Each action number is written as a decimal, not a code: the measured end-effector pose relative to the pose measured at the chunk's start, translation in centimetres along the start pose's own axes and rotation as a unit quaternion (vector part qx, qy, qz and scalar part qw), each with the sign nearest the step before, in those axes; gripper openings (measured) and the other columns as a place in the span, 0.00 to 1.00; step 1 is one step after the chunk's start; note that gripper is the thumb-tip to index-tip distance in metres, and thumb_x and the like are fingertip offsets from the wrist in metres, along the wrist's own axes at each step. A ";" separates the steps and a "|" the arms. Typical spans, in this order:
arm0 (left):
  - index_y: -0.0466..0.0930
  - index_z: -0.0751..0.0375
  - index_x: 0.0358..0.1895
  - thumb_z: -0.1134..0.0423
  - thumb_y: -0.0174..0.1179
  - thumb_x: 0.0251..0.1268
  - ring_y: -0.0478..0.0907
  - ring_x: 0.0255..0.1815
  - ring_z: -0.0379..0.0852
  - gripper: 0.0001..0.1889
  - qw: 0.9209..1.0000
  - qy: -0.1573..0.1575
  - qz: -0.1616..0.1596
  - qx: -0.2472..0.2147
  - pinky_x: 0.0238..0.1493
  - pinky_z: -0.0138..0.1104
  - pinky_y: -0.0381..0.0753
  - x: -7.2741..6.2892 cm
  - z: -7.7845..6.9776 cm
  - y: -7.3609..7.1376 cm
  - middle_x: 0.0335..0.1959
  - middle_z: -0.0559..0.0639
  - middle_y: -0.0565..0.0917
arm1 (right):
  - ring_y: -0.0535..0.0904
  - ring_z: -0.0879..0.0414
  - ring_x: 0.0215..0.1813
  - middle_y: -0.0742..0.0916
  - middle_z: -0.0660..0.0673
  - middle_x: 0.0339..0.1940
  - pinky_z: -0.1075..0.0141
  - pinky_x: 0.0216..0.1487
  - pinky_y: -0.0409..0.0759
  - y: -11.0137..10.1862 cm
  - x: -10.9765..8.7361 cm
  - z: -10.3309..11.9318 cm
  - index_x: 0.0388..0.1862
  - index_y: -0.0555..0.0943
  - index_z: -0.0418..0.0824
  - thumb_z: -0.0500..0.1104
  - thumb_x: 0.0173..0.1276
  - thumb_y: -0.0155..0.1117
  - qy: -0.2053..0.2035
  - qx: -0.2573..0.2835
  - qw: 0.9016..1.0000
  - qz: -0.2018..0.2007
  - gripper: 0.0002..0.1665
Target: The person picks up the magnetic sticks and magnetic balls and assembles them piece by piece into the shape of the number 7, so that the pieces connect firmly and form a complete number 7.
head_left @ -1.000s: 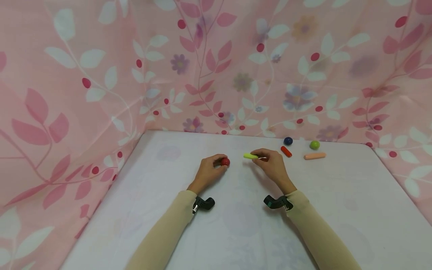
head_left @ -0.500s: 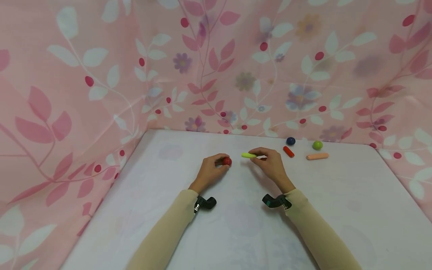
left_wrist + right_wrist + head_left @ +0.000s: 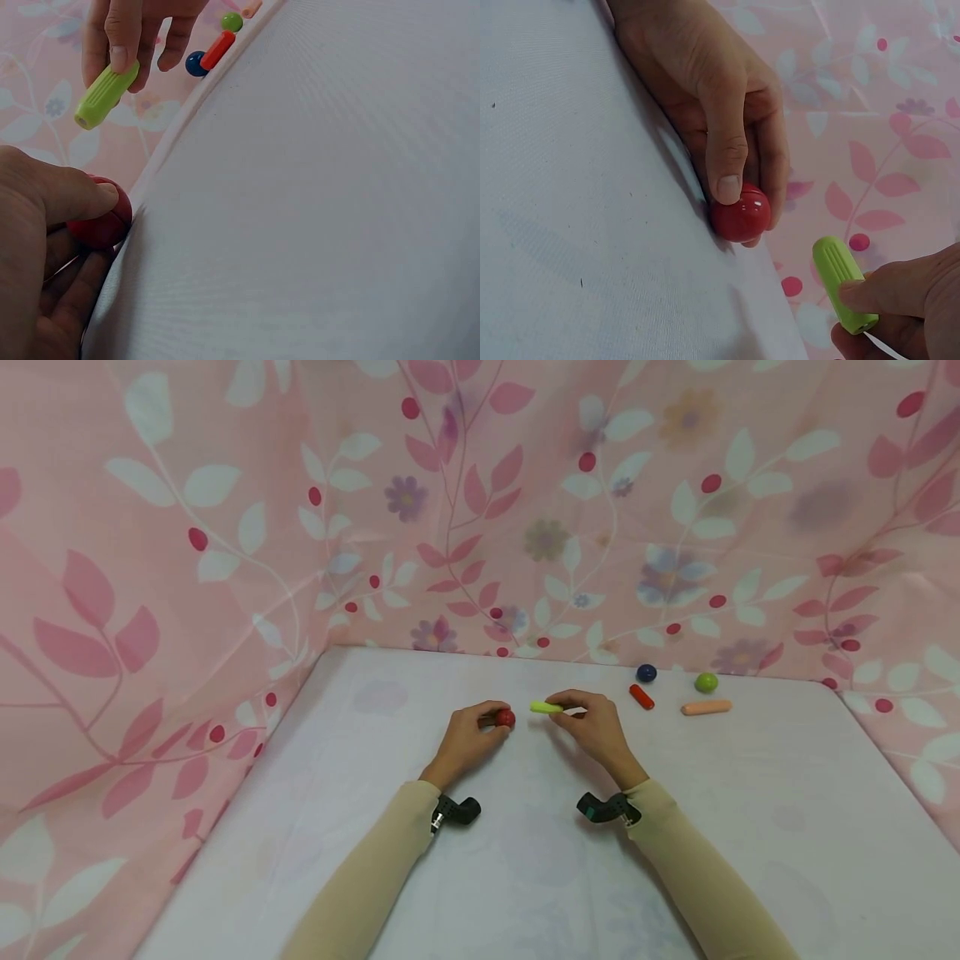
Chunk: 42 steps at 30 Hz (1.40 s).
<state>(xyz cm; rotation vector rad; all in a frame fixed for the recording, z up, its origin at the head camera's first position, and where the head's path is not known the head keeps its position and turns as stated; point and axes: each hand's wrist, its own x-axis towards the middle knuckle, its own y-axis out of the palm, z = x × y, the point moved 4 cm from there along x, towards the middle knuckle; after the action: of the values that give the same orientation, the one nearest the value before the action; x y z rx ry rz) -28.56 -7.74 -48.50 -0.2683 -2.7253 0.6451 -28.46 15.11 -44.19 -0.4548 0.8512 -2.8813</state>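
My left hand [image 3: 468,739] grips a glossy red ball [image 3: 742,215] low at the tabletop, thumb on its near side and fingers behind. A seam line runs over the ball in the right wrist view. My right hand [image 3: 592,727] pinches a lime-green ribbed plastic handle [image 3: 105,97] between thumb and fingers, above the table. One end of the handle points left toward the red ball, with a small gap between them. A small hole shows in an end face of the handle in both wrist views.
Toward the back right lie a dark blue ball [image 3: 647,673], a red handle-like stick [image 3: 641,697], a green ball [image 3: 706,682] and a peach-coloured stick [image 3: 706,707]. The white-covered table [image 3: 540,877] ends at a pink floral curtain [image 3: 480,527] behind and at the sides.
My right hand has moved a little left with the green handle, closer to the red ball. My left hand keeps its grip. The head view has shifted slightly.
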 end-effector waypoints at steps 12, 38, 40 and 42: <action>0.84 0.63 0.59 0.71 0.69 0.66 0.86 0.53 0.44 0.18 1.000 0.004 0.000 -0.006 0.61 0.37 0.79 0.0 0.0 -0.1 0.51 0.51 0.88 | 0.83 0.47 0.54 0.89 0.41 0.50 0.49 0.53 0.84 0.8 0.3 0.2 0.52 0.89 0.38 0.34 0.69 0.73 -0.010 0.006 1.000 0.006 0.13; 0.84 0.60 0.58 0.70 0.68 0.67 0.85 0.54 0.45 0.17 1.000 0.000 0.005 -0.003 0.61 0.36 0.79 -0.1 0.0 0.0 0.52 0.51 0.87 | 0.84 0.48 0.52 0.90 0.43 0.48 0.51 0.51 0.85 2.8 0.1 -0.3 0.49 0.90 0.38 0.31 0.66 0.71 -0.014 -0.002 1.000 0.021 0.13; 0.84 0.60 0.58 0.70 0.68 0.67 0.85 0.54 0.45 0.17 1.000 0.002 0.004 -0.002 0.60 0.37 0.79 -0.1 0.0 0.0 0.52 0.51 0.87 | 0.84 0.48 0.52 0.90 0.43 0.48 0.51 0.51 0.85 2.9 0.1 -0.4 0.49 0.90 0.38 0.30 0.66 0.71 -0.017 0.000 1.000 0.021 0.13; 0.84 0.60 0.58 0.70 0.69 0.67 0.85 0.54 0.46 0.17 1.000 0.004 0.004 -0.003 0.60 0.37 0.80 -0.1 0.0 0.0 0.52 0.51 0.87 | 0.84 0.48 0.51 0.90 0.43 0.48 0.51 0.51 0.85 2.9 0.1 -0.4 0.49 0.90 0.38 0.30 0.66 0.71 -0.017 0.000 1.000 0.022 0.13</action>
<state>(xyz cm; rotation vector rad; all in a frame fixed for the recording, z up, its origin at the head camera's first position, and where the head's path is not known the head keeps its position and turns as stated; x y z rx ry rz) -28.50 -7.78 -48.49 -0.2819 -2.7197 0.6359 -28.61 12.85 -46.11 -0.4765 0.8454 -2.8258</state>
